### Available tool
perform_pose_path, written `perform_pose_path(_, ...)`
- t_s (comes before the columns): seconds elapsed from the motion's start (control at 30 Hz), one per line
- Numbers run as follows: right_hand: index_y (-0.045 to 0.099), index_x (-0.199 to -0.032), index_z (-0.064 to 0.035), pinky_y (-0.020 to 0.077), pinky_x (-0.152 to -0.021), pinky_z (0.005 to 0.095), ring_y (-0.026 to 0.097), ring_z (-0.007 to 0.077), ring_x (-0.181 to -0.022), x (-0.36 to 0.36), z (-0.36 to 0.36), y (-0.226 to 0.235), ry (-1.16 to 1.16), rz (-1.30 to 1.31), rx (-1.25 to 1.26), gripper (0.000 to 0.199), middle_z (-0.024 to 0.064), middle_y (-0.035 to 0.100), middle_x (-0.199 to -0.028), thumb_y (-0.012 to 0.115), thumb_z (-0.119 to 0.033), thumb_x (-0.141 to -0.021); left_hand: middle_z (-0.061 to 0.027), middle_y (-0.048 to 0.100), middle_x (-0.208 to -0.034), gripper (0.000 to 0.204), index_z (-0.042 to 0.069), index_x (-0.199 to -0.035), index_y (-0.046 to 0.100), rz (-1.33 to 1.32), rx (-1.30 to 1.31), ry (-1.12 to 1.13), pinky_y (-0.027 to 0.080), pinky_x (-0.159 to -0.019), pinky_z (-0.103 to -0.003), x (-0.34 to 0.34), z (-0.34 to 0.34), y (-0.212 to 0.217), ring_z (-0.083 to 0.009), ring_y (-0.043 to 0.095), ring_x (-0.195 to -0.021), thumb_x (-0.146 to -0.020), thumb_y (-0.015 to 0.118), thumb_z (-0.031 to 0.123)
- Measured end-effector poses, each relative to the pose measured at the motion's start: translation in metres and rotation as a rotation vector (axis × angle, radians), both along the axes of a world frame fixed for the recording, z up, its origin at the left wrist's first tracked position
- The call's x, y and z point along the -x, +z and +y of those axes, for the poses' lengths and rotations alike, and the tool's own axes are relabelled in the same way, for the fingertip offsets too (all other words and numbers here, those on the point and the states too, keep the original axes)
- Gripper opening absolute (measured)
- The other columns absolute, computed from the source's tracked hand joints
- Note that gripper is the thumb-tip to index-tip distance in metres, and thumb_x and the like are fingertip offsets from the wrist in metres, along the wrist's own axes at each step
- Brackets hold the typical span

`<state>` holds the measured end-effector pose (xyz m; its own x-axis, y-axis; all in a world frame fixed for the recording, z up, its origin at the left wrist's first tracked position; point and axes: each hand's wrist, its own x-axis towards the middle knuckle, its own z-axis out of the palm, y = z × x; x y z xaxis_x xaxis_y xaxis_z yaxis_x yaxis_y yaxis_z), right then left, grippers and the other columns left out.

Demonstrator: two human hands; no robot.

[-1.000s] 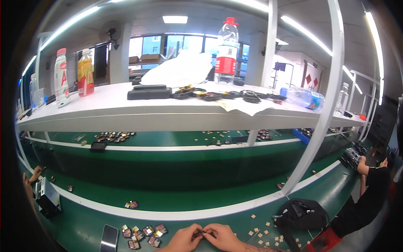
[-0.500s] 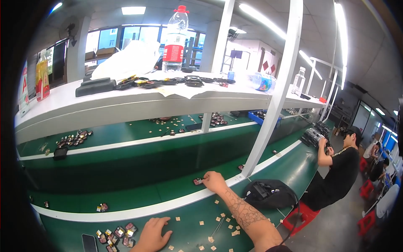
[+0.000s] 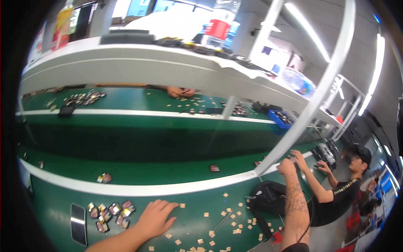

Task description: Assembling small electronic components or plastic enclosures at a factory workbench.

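My left hand [image 3: 156, 218] lies with fingers apart on the green tabletop [image 3: 134, 239], holding nothing. Left of it is a group of small black parts with coloured faces [image 3: 110, 213], and further left a smartphone [image 3: 78, 224]. My right arm stretches out to the right over a black bag [image 3: 270, 197]. At its end my right hand [image 3: 287, 166] is closed by the white upright post; what its fingers hold, if anything, is hidden. A co-worker's hand [image 3: 298, 159] is right beside it, perhaps touching. A similar small black part [image 3: 214, 168] rests alone on the green belt.
Several small tan square pieces [image 3: 206, 214] and thin tweezers [image 3: 222, 220] lie on the tabletop. A white rail [image 3: 138, 190] edges the belt. Above is a white shelf [image 3: 126, 63] with bottles. Another person's hands [image 3: 180, 91] work across the belt. The co-worker [image 3: 336, 197] sits at right.
My right hand has left the small black part on the belt and moved right, to the co-worker's hand. The co-worker has turned and reached out. The view has shifted.
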<state>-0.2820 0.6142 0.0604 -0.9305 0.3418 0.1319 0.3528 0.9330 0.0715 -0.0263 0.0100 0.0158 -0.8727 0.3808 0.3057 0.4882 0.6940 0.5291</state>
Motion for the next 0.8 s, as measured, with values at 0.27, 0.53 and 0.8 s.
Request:
perform_pose_path(0.27, 0.050, -0.153, 0.0118, 0.0505, -0.115, 0.0474, 0.062, 0.0346, -0.133, 0.053, -0.056, -0.030, 0.399, -0.269, 0.426, 0.097, 0.0320, 0.057, -0.154, 0.080, -0.058, -0.093, -0.0092, 0.063, -0.121, 0.052, 0.012, -0.145, 0.057, -0.040, 0.037, 0.007, 0.050, -0.096, -0.045, -0.007, -0.011, -0.017, -0.0302, 0.061, -0.114, -0.097, 0.074, 0.022)
perform_pose_path(0.53, 0.076, -0.123, -0.0032, 0.0519, -0.104, 0.0408, 0.070, 0.0373, -0.113, 0.115, 0.055, -0.092, 0.690, -0.366, -0.353, 0.036, 0.0177, 0.073, -0.121, 0.069, -0.032, -0.104, -0.0093, 0.065, -0.121, 0.050, 0.012, -0.144, 0.059, -0.047, 0.030, -0.040, 0.050, -0.099, -0.045, 0.002, -0.004, -0.018, -0.0301, 0.061, -0.115, -0.098, 0.073, 0.024)
perform_pose_path(0.8, 0.083, -0.108, -0.0105, 0.0538, -0.101, 0.0496, 0.072, 0.0418, -0.102, 0.098, 0.032, -0.113, 0.676, 0.158, -0.101, 0.036, 0.0194, 0.077, -0.110, 0.060, -0.038, -0.109, -0.0086, 0.061, -0.118, 0.051, 0.012, -0.143, 0.057, -0.008, 0.052, -0.023, 0.049, -0.094, -0.044, 0.000, -0.007, -0.024, -0.0286, 0.060, -0.113, -0.096, 0.073, 0.022)
